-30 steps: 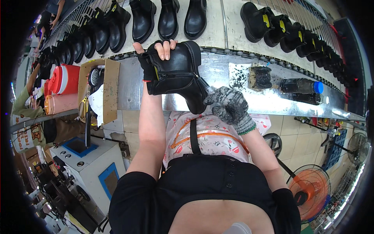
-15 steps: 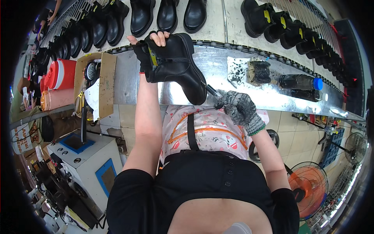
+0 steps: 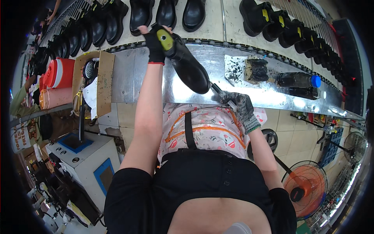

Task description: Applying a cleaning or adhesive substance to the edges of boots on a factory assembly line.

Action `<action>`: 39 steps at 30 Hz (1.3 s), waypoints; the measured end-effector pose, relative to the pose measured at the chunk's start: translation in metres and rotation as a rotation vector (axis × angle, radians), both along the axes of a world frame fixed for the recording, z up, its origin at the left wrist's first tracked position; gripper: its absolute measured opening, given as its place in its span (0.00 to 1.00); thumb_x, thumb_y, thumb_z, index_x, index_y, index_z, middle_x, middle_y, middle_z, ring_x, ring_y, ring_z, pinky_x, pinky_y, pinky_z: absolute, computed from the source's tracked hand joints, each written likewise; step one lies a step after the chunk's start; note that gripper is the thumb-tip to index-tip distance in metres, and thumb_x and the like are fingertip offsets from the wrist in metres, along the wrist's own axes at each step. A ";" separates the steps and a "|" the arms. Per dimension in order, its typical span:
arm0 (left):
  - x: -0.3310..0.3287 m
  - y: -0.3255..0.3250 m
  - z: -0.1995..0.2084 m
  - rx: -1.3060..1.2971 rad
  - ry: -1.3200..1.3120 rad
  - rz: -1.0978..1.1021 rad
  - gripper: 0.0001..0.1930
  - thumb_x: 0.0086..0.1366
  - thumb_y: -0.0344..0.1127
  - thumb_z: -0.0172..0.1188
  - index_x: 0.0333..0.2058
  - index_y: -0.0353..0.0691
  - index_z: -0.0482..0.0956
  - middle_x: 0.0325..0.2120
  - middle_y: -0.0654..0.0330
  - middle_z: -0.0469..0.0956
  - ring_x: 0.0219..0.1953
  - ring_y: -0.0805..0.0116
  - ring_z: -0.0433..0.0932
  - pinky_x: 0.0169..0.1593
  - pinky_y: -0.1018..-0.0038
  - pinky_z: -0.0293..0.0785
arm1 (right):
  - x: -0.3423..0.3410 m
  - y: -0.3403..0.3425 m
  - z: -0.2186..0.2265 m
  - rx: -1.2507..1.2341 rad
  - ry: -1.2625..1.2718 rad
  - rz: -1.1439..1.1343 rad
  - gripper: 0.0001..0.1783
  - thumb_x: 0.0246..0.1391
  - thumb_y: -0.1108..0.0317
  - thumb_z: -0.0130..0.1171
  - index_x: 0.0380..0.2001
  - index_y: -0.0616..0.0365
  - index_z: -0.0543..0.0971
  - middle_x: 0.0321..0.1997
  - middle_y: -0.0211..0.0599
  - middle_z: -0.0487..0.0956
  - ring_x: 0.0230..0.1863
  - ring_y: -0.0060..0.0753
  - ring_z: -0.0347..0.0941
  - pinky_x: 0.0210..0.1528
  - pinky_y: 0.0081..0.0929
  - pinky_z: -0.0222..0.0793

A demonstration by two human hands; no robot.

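A black leather ankle boot (image 3: pixel 191 70) is held over the near edge of the metal bench, its toe pointing down and to the right. My left hand (image 3: pixel 154 48), in a black fingerless glove with a red cuff, is closed around the boot's upper end. A yellow-green patch inside the boot shows beside the fingers. My right hand (image 3: pixel 242 109) wears a grey knit glove and grips a slim brush-like tool (image 3: pixel 219 91). Its tip is at the side of the toe; I cannot tell whether it touches.
On the metal bench (image 3: pixel 124 78) lie a black-stained sheet (image 3: pixel 233 70), a dark sponge-like block (image 3: pixel 256 70) and dark bottles (image 3: pixel 298 80). A cardboard box (image 3: pixel 106 78) with scissors stands left. Beyond, black boots (image 3: pixel 194 15) line the conveyor. An orange fan (image 3: pixel 306 189) stands right.
My left hand has turned the boot from side-on so that its top and inside face up. The toe has risen slightly. My right hand stays close to the toe with the tool.
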State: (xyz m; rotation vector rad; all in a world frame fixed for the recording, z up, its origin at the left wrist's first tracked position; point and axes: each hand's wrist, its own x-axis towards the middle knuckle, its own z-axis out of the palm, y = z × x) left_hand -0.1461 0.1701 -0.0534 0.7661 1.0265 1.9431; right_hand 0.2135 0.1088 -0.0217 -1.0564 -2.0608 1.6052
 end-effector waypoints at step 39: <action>0.054 -0.116 0.043 -0.472 1.032 0.580 0.30 0.50 0.62 0.63 0.34 0.38 0.70 0.24 0.58 0.75 0.28 0.62 0.77 0.33 0.69 0.71 | 0.027 0.009 0.010 -0.150 -0.020 -0.398 0.21 0.62 0.61 0.39 0.33 0.62 0.80 0.30 0.36 0.82 0.29 0.24 0.76 0.31 0.20 0.70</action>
